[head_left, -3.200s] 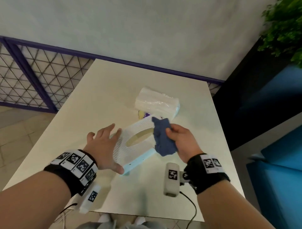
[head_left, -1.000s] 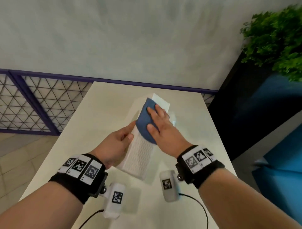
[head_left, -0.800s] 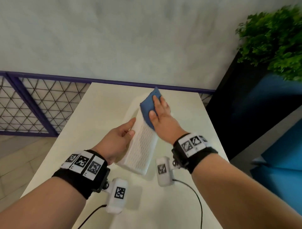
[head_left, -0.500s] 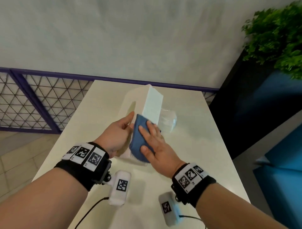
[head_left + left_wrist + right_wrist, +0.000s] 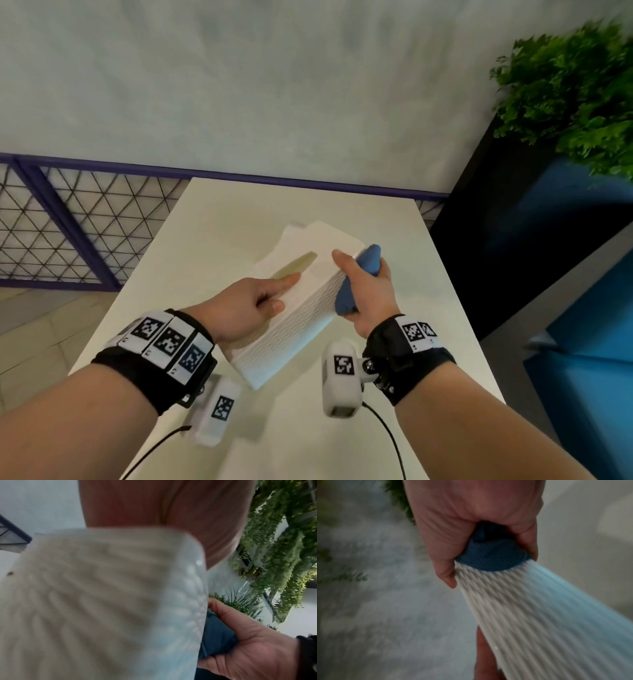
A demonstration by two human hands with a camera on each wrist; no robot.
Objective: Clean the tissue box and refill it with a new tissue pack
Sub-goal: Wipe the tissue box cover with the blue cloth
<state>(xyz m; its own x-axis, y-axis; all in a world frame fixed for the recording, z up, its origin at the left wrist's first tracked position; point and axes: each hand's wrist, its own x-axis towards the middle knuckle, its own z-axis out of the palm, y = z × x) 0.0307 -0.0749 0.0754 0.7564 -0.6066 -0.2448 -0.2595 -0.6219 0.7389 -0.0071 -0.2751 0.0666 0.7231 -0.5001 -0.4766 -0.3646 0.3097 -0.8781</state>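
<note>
I see the tissue box tilted at the middle of the table, with its slot facing up. My left hand grips its 8 o'clock end, index finger laid straight along the top and thumb on the ribbed side. At the box's 3 o'clock, my right hand curls round the blue cloth and presses it against the box's side, thumb over the top edge.

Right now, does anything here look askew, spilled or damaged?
Nothing looks damaged or spilled. Only the white ribbed plastic tissue box is tilted, because the left hand grips it while the right hand presses a blue cloth to its side. Its top slot shows no tissue.
</note>
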